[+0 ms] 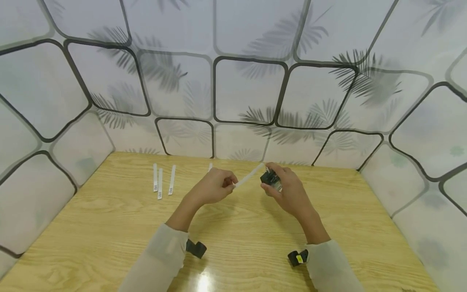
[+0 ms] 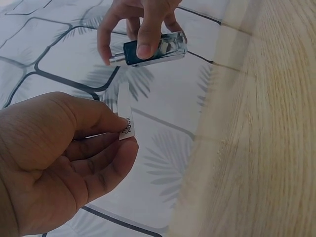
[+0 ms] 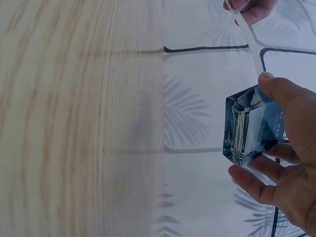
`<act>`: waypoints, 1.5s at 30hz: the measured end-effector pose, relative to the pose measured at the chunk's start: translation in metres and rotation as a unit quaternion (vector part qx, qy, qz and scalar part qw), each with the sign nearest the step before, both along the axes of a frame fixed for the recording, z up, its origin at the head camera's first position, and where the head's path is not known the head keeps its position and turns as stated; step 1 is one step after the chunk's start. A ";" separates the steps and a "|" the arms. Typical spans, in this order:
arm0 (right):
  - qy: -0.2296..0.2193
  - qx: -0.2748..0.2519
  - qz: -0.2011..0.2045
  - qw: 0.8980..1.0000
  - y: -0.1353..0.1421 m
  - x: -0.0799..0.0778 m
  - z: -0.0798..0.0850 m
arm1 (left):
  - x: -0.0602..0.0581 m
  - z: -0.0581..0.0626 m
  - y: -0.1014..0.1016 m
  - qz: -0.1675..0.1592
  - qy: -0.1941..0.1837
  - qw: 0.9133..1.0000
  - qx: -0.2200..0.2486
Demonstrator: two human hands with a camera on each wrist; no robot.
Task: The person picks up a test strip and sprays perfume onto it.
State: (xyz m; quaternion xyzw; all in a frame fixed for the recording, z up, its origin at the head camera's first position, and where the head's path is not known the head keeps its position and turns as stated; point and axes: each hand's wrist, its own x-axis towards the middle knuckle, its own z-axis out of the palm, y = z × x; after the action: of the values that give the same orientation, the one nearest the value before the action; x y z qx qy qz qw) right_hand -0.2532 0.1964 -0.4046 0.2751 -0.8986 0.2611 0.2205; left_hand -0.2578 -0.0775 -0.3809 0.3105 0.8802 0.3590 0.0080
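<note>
Between thumb and fingers, my left hand (image 1: 215, 185) pinches the printed end of a white paper test strip (image 1: 249, 175). The strip slants up toward the bottle in my right hand. My right hand (image 1: 292, 190) grips a dark blue glass perfume bottle (image 1: 270, 179) tilted on its side, its sprayer pointing toward the strip's far end. In the left wrist view a finger lies at the silver spray top (image 2: 117, 59). The clear glass base of the bottle (image 3: 247, 126) faces the right wrist camera. Whether strip and bottle touch, I cannot tell.
Three white strips (image 1: 155, 177) lie on the wooden table (image 1: 91, 227) at the left. Another strip (image 1: 210, 166) shows partly behind my left hand. A patterned white backdrop (image 1: 248, 89) rises along the table's back and sides.
</note>
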 end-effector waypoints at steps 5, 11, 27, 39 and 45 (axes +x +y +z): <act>0.020 -0.001 0.008 1.000 -0.002 -0.001 0.001 | -0.001 -0.003 -0.003 0.009 0.006 1.000 -0.002; 0.027 -0.004 0.016 1.000 -0.002 -0.003 0.004 | -0.006 -0.011 -0.012 0.041 -0.001 0.999 0.005; 0.012 -0.006 0.003 1.000 0.003 0.001 0.006 | -0.017 -0.028 -0.064 0.161 0.000 0.987 0.005; 0.031 -0.006 0.004 0.999 0.005 0.004 0.008 | -0.024 -0.037 -0.080 0.190 -0.025 0.981 -0.013; 0.027 -0.008 0.006 1.000 0.005 0.004 0.010 | -0.030 -0.038 -0.081 0.194 -0.043 0.980 -0.016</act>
State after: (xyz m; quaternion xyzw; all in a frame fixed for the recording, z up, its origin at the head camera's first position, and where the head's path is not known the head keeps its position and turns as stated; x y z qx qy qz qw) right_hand -0.2494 0.2017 -0.3950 0.2854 -0.8887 0.2616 0.2456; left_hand -0.2875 -0.1585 -0.4185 0.1179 0.9282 0.3524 -0.0191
